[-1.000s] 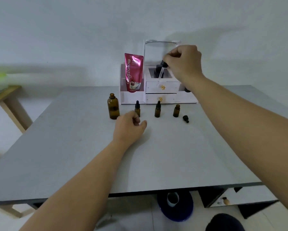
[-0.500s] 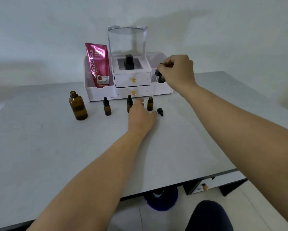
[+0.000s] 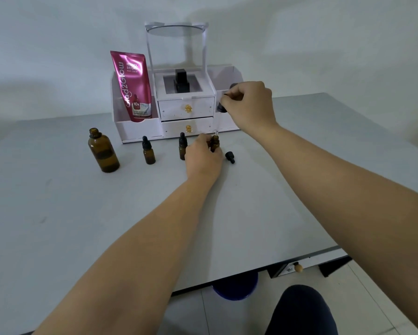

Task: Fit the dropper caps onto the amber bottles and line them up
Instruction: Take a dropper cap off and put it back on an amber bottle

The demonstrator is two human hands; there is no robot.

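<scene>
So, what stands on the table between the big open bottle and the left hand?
Two small capped bottles, the second close beside the left hand, as the head view shows.

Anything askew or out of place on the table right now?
A loose black cap lies on its side, just right of the small bottle the left hand grips. The big bottle at far left stands open. No spill shows.

Near half of the tabletop lay open to approach from the front. The white organizer blocked the rear edge; just before it the large amber bottle, a capped small bottle and a loose cap sat apart, leaving passable gaps.
</scene>
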